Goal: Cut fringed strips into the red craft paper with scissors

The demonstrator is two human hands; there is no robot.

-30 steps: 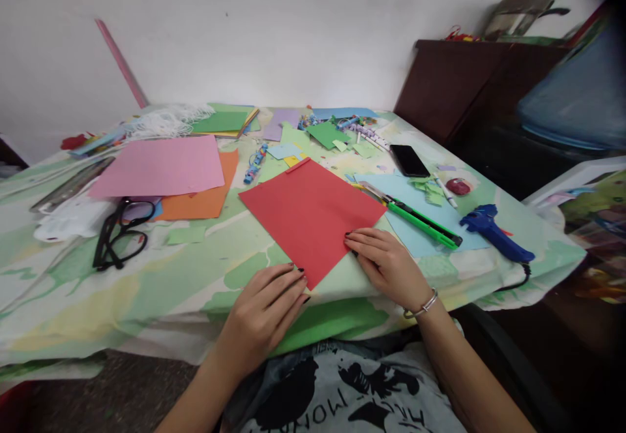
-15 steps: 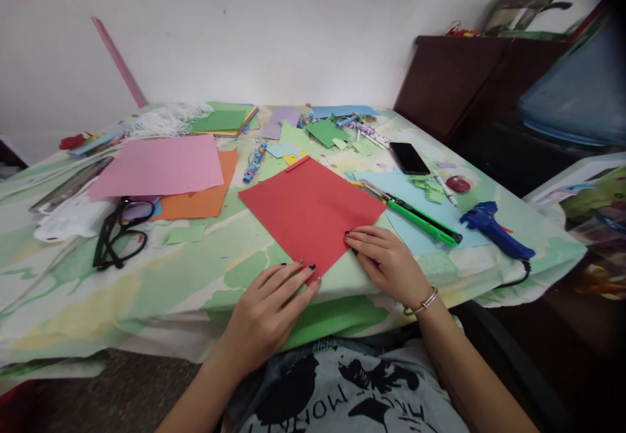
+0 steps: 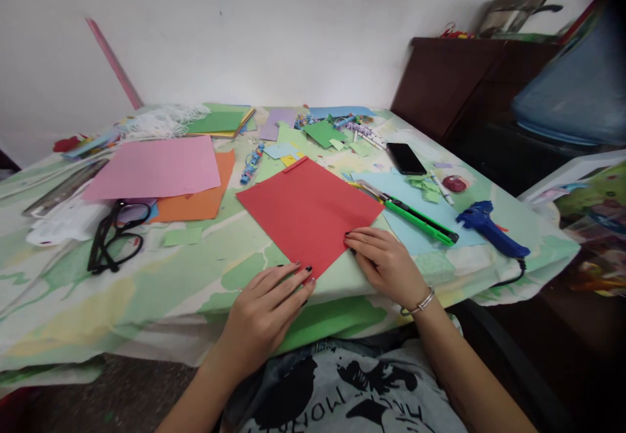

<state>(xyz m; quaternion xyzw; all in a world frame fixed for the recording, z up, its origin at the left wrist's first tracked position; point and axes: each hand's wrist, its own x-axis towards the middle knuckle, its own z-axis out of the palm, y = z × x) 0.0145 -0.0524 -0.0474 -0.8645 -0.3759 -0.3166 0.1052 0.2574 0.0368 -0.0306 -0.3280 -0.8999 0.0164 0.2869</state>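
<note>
"mon" is about all i can read on my grey shirt [image 3: 330,384]. my left hand [image 3: 264,312] lies flat and loose, fingertips on the near corner of the red sheet [image 3: 308,211]; my right hand [image 3: 386,260] touches its near right edge, whether pinching i cannot tell. beside the sheet lies a green cutter [image 3: 420,221], farther a phone [image 3: 406,159], then a pot-like vessel [image 3: 511,14], contents unclear, on the cabinet [image 3: 447,87].

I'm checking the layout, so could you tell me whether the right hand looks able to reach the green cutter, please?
Probably yes: the green cutter lies close beyond the right hand, atop light blue paper, its handle uncovered.
</note>
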